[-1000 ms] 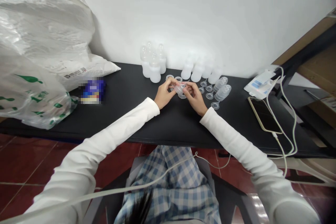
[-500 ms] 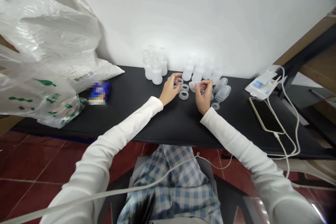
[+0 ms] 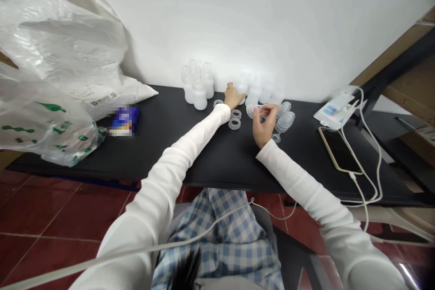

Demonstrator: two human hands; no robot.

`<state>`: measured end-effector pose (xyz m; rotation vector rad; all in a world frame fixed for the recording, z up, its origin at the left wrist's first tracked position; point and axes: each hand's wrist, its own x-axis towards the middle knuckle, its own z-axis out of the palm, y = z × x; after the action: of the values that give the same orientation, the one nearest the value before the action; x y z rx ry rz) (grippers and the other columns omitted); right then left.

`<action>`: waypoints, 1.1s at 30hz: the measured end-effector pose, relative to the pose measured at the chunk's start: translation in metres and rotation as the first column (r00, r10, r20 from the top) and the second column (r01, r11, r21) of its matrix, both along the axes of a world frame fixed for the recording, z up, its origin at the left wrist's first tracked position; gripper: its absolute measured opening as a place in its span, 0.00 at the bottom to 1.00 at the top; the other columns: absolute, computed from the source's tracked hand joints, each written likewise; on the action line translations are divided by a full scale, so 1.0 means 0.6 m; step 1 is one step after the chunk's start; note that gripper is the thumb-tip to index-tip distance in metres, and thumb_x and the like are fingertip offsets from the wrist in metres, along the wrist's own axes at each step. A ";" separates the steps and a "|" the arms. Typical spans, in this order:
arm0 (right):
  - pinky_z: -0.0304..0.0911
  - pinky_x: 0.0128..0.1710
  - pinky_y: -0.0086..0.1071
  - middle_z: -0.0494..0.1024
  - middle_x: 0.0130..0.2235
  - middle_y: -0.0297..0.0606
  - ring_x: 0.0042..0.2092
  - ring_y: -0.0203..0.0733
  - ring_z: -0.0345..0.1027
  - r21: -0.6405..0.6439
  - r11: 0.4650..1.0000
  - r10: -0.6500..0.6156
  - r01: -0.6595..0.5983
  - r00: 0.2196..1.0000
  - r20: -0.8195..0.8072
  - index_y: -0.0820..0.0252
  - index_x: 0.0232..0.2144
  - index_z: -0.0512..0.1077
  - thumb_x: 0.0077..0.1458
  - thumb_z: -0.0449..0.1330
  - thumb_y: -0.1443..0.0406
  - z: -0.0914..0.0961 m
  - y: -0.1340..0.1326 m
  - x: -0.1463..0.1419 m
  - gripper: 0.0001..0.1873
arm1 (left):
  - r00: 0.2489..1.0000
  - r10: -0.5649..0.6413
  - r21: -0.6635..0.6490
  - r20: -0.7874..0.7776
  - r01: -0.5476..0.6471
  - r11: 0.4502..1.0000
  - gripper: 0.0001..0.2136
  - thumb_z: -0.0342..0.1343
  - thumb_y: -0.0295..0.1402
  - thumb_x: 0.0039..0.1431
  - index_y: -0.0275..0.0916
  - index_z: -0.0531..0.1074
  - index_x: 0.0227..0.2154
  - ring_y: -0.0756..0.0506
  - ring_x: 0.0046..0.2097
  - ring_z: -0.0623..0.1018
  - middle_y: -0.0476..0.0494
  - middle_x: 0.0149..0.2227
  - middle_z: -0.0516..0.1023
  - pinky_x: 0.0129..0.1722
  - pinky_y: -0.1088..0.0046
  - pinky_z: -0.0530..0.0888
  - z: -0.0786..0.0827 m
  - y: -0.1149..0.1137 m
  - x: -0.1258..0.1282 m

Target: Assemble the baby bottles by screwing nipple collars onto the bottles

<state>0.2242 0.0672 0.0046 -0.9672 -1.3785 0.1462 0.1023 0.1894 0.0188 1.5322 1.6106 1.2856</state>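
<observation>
Left hand (image 3: 234, 97) out at the end of a row of frosted white plastic bottles (image 3: 261, 93), beside the leftmost; thumb and fingers look spread, but cannot tell whether they grip it. Right hand (image 3: 264, 126) nearer, thumb and fingertips pinched on a pale translucent round plastic piece (image 3: 250, 110), held just in front of the row. Bottles packed close: a sideways nudge from the left knuckles could topple a neighbour. Left sleeve (image 3: 220, 113) hangs by flat translucent plastic rings (image 3: 234, 123); a low withdrawal might drag them. Slackened pinch could drop the piece.
</observation>
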 end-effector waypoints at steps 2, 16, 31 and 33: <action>0.65 0.40 0.39 0.64 0.35 0.33 0.34 0.38 0.60 0.022 1.000 -0.009 0.009 1.000 0.014 0.54 0.38 0.60 0.62 0.56 0.54 0.000 0.001 0.000 0.12 | 0.999 -0.020 0.000 -0.039 0.020 1.000 0.29 0.64 0.25 0.53 0.30 0.58 0.55 0.33 0.63 0.70 0.23 0.58 0.69 0.64 0.57 0.64 0.001 -0.004 -0.001; 0.67 0.39 0.40 0.67 0.36 0.35 0.35 0.40 0.65 0.012 0.999 0.051 -0.051 0.999 -0.008 0.53 0.39 0.62 0.65 0.52 0.52 -0.003 0.003 0.003 0.12 | 0.795 0.099 0.599 -0.598 0.362 0.715 0.26 0.61 0.42 0.61 0.40 0.66 0.60 0.39 0.50 0.73 0.37 0.47 0.69 0.52 0.57 0.73 -0.035 -0.176 -0.136; 0.66 0.44 0.43 0.68 0.40 0.41 0.41 0.45 0.64 -0.084 0.987 0.162 -0.141 0.915 0.370 0.56 0.44 0.63 0.58 0.59 0.61 -0.031 0.013 -0.003 0.14 | 0.898 0.116 0.519 -0.423 0.136 0.844 0.25 0.63 0.42 0.59 0.40 0.64 0.56 0.40 0.53 0.74 0.39 0.50 0.69 0.52 0.61 0.76 -0.033 -0.194 -0.153; 0.65 0.45 0.44 0.69 0.39 0.40 0.41 0.45 0.65 -0.126 0.982 0.177 -0.137 0.897 0.406 0.57 0.46 0.62 0.54 0.62 0.60 -0.037 0.019 0.004 0.19 | 0.898 0.133 0.531 -0.419 0.124 0.838 0.25 0.63 0.43 0.58 0.41 0.64 0.55 0.40 0.53 0.74 0.39 0.50 0.69 0.52 0.61 0.76 -0.032 -0.193 -0.157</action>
<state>0.2265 0.0784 -0.0175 -1.0010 -1.8602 0.1323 0.0083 0.0733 -0.0002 2.3179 1.5727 1.5762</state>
